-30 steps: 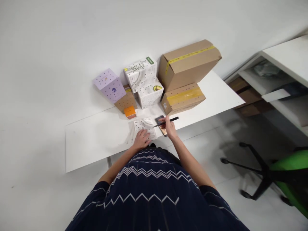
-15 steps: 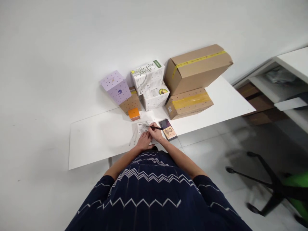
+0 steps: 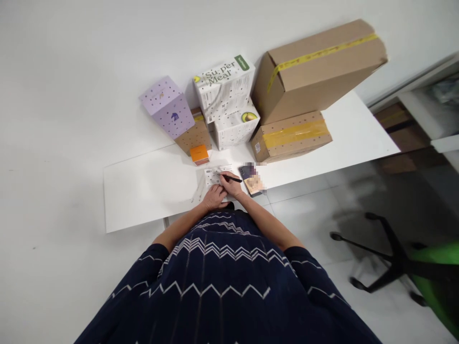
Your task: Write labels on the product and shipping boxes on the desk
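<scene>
A slim, smooth black pen (image 3: 234, 179) slants in the right hand's (image 3: 232, 187) curled grip over a white, dark-speckled box (image 3: 211, 177) at the desk's (image 3: 154, 184) front edge. The left hand (image 3: 214, 195) lies open, palm down, upon the box.

Your bare left hand (image 3: 215, 197) and bare right hand (image 3: 233, 187) hide much of the white, black-dotted rectangular printed piece (image 3: 211, 177); pixelation blurs the dark rectangular phone (image 3: 252, 182); the right edge crops the green-and-black wheeled chair (image 3: 438, 286).

A slim black pen (image 3: 234, 179) slants in the right hand (image 3: 232, 186), one end over a white, dark-dotted, barcoded printed piece (image 3: 211, 178) lying partly hidden on the white worktop (image 3: 143, 191).
</scene>
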Tool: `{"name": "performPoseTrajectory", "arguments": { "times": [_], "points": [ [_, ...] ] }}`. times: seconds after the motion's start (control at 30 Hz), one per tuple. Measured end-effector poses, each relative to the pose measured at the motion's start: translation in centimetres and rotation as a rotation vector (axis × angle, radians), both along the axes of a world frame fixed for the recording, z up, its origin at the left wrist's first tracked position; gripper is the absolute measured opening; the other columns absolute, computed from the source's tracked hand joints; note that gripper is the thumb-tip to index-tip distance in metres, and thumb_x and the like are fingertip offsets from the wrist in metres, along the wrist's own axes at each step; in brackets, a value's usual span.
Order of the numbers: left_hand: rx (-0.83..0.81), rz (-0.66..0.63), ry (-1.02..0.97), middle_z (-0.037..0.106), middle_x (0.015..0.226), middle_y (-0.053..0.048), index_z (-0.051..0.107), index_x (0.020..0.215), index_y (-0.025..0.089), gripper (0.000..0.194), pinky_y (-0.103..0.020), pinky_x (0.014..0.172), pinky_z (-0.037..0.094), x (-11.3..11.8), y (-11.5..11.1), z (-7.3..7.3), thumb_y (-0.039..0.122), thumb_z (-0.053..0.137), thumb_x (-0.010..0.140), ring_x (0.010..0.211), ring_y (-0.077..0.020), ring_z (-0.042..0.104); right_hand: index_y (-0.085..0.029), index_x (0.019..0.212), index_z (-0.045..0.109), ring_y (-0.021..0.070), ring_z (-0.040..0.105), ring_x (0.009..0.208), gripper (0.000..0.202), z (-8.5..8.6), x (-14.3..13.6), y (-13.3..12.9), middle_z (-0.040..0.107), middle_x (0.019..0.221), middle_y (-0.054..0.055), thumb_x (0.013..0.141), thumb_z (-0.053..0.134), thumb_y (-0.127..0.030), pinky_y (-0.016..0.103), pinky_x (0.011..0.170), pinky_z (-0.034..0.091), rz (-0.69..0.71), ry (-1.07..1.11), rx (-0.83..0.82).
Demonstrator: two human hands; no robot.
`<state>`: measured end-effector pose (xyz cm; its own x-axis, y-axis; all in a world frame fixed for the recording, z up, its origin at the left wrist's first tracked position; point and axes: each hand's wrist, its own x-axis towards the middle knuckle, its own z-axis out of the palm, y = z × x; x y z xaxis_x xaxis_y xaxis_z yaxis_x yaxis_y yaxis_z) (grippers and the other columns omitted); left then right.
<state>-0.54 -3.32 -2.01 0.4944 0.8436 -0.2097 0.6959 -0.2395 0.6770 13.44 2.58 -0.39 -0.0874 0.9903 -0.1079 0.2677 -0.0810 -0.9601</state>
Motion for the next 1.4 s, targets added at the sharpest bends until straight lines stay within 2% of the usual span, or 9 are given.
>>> {"name": "performPoseTrajectory", "arguments": {
  "times": [0.13, 0.37, 0.6, 0.77, 0.97, 1.1, 1.2, 1.3, 1.4],
  "points": [
    [0.005, 0.009, -0.032, 0.058, 0.119, -0.018, 0.069, 0.104, 0.019, 0.036, -0.060, 0.114, 0.024, 0.1, -0.1, 0.3, 0.040, 0.071, 0.075, 0.124, -0.0422, 0.042, -0.024, 0.087, 0.070, 0.0215, 0.067, 0.096, 0.016, 0.1, -0.1, 0.1, 0.074, 0.099, 0.005, 0.082, 0.055, -0.028, 0.038, 0.101, 0.051, -0.004, -0.022, -0.002],
    [-0.108, 0.072, -0.149, 0.059, 0.114, -0.017, 0.069, 0.096, 0.021, 0.033, -0.059, 0.116, 0.021, 0.5, -0.2, 0.8, 0.040, 0.075, 0.070, 0.125, -0.0424, 0.040, -0.023, 0.089, 0.071, 0.0231, 0.067, 0.100, 0.018, -0.2, 0.4, 0.0, 0.074, 0.103, 0.007, 0.083, 0.056, -0.031, 0.040, 0.103, 0.049, 0.024, -0.045, -0.018],
    [-0.151, 0.098, -0.210, 0.058, 0.115, -0.016, 0.067, 0.092, 0.022, 0.032, -0.059, 0.118, 0.018, 0.6, -0.3, 0.8, 0.039, 0.077, 0.067, 0.126, -0.0422, 0.039, -0.022, 0.090, 0.070, 0.0230, 0.066, 0.101, 0.019, -0.4, 0.6, 0.0, 0.073, 0.104, 0.009, 0.085, 0.054, -0.032, 0.039, 0.102, 0.050, 0.075, -0.102, 0.006],
    [-0.021, -0.010, -0.060, 0.058, 0.115, -0.018, 0.068, 0.102, 0.019, 0.033, -0.059, 0.113, 0.025, 0.6, -0.3, 0.4, 0.040, 0.071, 0.076, 0.122, -0.0408, 0.043, -0.023, 0.092, 0.069, 0.0235, 0.066, 0.100, 0.021, -0.9, 0.8, 0.0, 0.073, 0.104, 0.009, 0.087, 0.054, -0.035, 0.039, 0.100, 0.050, 0.084, -0.120, 0.033],
    [0.284, -0.196, 0.227, 0.060, 0.115, -0.018, 0.066, 0.110, 0.013, 0.041, -0.053, 0.102, 0.038, 0.3, -0.5, -0.5, 0.046, 0.062, 0.086, 0.112, -0.0342, 0.049, -0.020, 0.088, 0.067, 0.0239, 0.067, 0.093, 0.029, -1.6, 0.6, 0.0, 0.074, 0.097, 0.010, 0.084, 0.053, -0.046, 0.040, 0.096, 0.051, 0.071, -0.045, 0.108],
    [0.406, -0.235, 0.304, 0.061, 0.113, -0.017, 0.066, 0.113, 0.012, 0.046, -0.049, 0.098, 0.041, 0.2, -0.5, -0.9, 0.051, 0.058, 0.089, 0.109, -0.0321, 0.051, -0.019, 0.087, 0.063, 0.0206, 0.065, 0.079, 0.034, -1.3, 0.7, 0.2, 0.070, 0.084, 0.007, 0.085, 0.048, -0.050, 0.036, 0.083, 0.054, -0.043, 0.031, 0.059],
    [0.429, -0.231, 0.302, 0.062, 0.113, -0.016, 0.066, 0.115, 0.014, 0.046, -0.047, 0.098, 0.041, 0.2, -0.4, -1.0, 0.051, 0.057, 0.090, 0.109, -0.0312, 0.052, -0.019, 0.094, 0.060, 0.0177, 0.064, 0.069, 0.038, -0.7, 2.3, 1.0, 0.065, 0.075, 0.003, 0.092, 0.039, -0.050, 0.031, 0.073, 0.053, -0.152, 0.052, -0.034],
    [0.422, -0.227, 0.292, 0.061, 0.114, -0.016, 0.065, 0.116, 0.015, 0.045, -0.047, 0.098, 0.040, 0.2, -0.3, -0.8, 0.051, 0.056, 0.091, 0.110, -0.0309, 0.051, -0.017, 0.106, 0.059, 0.0175, 0.065, 0.070, 0.038, -0.1, 4.9, 2.3, 0.068, 0.082, 0.006, 0.099, 0.032, -0.044, 0.029, 0.072, 0.052, -0.173, -0.118, -0.108],
    [0.409, -0.226, 0.295, 0.061, 0.114, -0.016, 0.065, 0.116, 0.014, 0.045, -0.047, 0.098, 0.040, 0.3, -0.3, -0.6, 0.051, 0.055, 0.091, 0.110, -0.0315, 0.050, -0.014, 0.108, 0.061, 0.0234, 0.069, 0.085, 0.028, -0.3, 7.1, 2.8, 0.072, 0.092, 0.015, 0.097, 0.045, -0.033, 0.033, 0.080, 0.051, 0.044, -0.515, -0.282]
  ]
}}
